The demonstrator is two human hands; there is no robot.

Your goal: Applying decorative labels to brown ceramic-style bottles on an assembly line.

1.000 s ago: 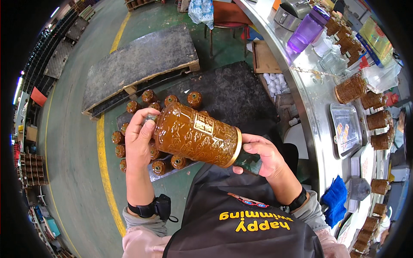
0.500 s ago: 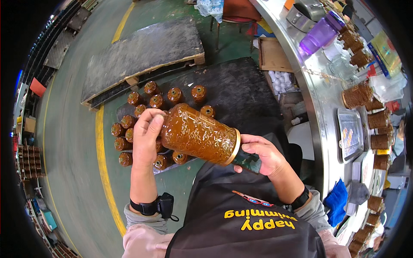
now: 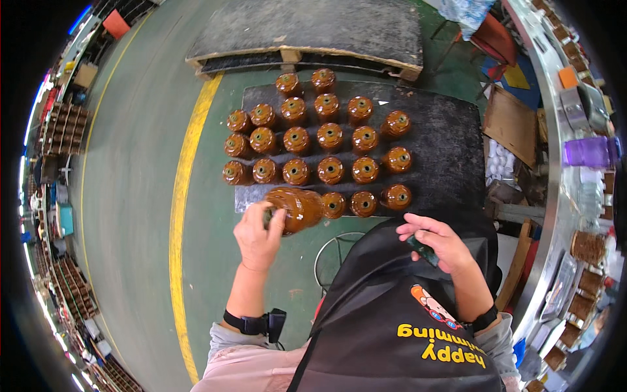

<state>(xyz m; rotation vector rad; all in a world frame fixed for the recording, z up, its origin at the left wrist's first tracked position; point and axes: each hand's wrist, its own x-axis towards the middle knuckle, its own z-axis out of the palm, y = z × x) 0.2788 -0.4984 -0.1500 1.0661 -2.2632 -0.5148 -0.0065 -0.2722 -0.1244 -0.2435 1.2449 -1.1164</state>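
My left hand [image 3: 257,240] grips a brown glazed, embossed jar [image 3: 299,208] by its narrow end, thumb and fingers closed around it. The jar is tilted over the near edge of the dark board, beside the closest row of similar brown jars [image 3: 330,168]. These stand in rows, each with a small dark hole in its top. To the right, over the black apron, my right hand [image 3: 450,247] holds a small dark green flat piece [image 3: 422,250] against its palm. What that piece is made of I cannot make out.
Under the jars lies a black board [image 3: 444,140]. A wooden pallet with a dark top [image 3: 307,26] stands beyond it. At the right runs a metal-edged workbench [image 3: 555,170] with a purple bottle [image 3: 591,151] and more brown pieces. A yellow floor line [image 3: 179,248] passes at left.
The jar has gone from between both hands down toward the rows, now in my left hand only. My right hand has come off its rim. The view has shifted over the board.
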